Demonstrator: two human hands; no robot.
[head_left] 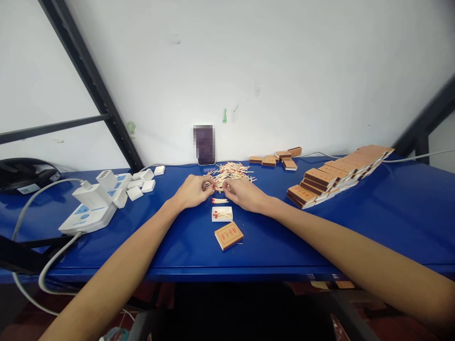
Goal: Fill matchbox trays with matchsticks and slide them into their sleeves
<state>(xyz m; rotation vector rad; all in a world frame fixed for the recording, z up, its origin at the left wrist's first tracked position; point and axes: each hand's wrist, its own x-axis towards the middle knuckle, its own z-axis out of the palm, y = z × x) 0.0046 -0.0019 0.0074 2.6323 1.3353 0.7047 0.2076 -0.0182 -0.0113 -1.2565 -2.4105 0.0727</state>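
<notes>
Head view: matches pinched on worktop.
Left hand and right hand are closed on them, 12 o'clock of tray.

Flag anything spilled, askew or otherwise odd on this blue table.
Loose matchsticks lie in a scattered heap, unboxed; the left hand and right hand pinch some at the heap's near edge. The matchbox row on the right leans, domino-like. Nothing looks damaged.
</notes>
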